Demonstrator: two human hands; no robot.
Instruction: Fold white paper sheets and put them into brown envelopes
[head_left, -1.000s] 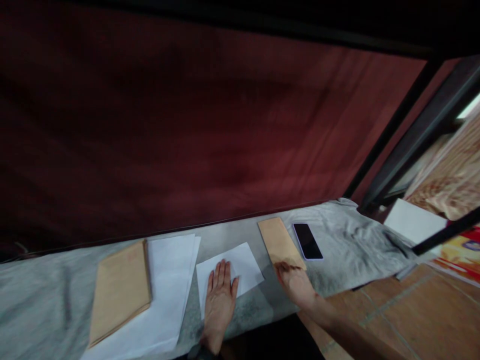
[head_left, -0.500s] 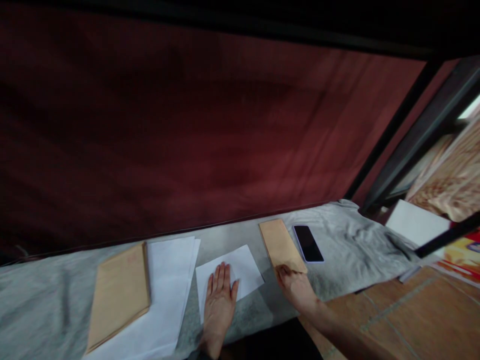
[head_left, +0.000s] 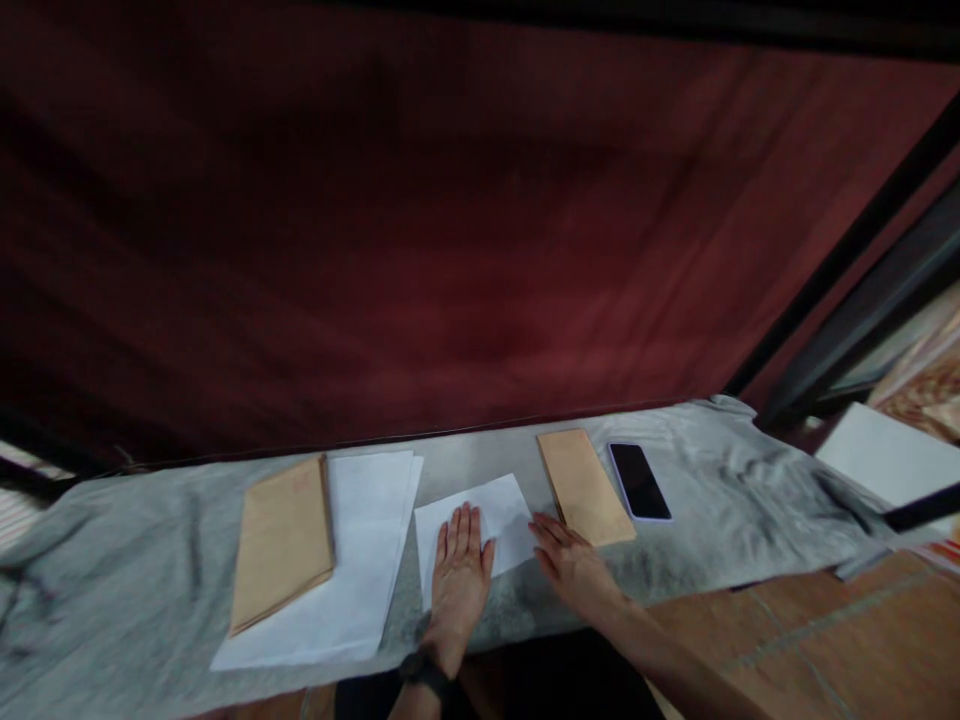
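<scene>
We see the left hand (head_left: 460, 583) flat on a small white sheet of paper (head_left: 506, 505), its four fingers close together, the thumb spread away and nothing clamped. The right hand (head_left: 577, 570) reaches toward the sheet's right edge, fingers stretched out and nearly side by side; we cannot tell whether the tips touch the paper. We judge the step in hand to be steadying and squaring that sheet; moving it next would call for the left palm's pressure to ease and the right fingertips to get hold of the edge. Beyond the right hand lies a narrow brown paper envelope (head_left: 585, 485), with a smartphone (head_left: 640, 482) just beside it. On our left, folded brown paper (head_left: 281, 540) rests over larger white sheets (head_left: 367, 540), all on grey cloth (head_left: 720, 500).
</scene>
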